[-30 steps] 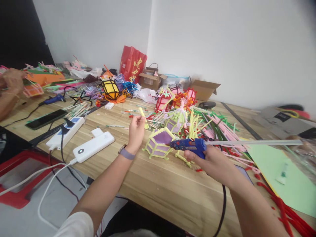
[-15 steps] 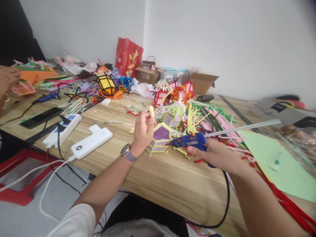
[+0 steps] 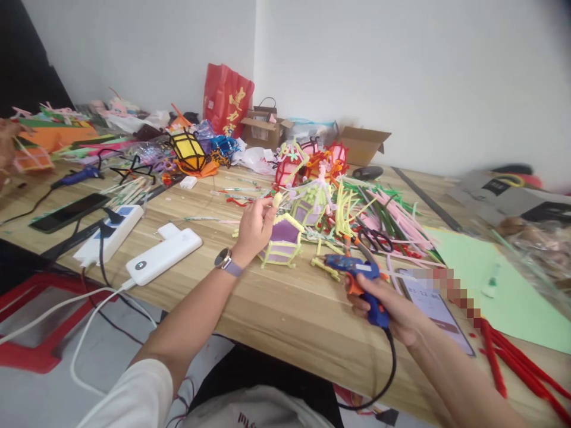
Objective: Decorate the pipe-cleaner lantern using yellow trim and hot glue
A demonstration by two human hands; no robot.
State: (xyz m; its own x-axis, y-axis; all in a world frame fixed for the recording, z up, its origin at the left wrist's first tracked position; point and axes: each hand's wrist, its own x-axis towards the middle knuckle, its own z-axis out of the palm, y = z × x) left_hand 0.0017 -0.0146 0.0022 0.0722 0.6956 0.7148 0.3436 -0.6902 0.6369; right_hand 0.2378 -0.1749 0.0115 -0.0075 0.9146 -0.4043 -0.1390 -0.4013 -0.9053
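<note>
My left hand (image 3: 256, 229), wearing a watch, is closed with a small pale yellow fuzzy piece (image 3: 277, 199) pinched between thumb and fingertips. Beside it on the table stands a small lantern (image 3: 280, 257) with purple panels and yellow-green pipe-cleaner edges; I cannot tell whether the hand touches it. My right hand (image 3: 379, 297) is wrapped round a blue hot glue gun (image 3: 352, 264) with an orange trigger. The gun's nozzle points left toward the lantern, apart from it. A yellow pipe-cleaner strip (image 3: 328, 267) lies below the nozzle.
Scissors (image 3: 377, 239), a lit phone (image 3: 435, 309) and pipe cleaners (image 3: 388, 211) lie near my right hand. A white power bank (image 3: 164, 255) and power strip (image 3: 109, 235) are at left. Finished lanterns (image 3: 187, 151) stand behind. Another person's hand (image 3: 6, 148) shows far left.
My right hand has drawn the glue gun from the lantern's edge to the right and tilted it. The scissors and phone now show. My left hand still pinches the yellow piece.
</note>
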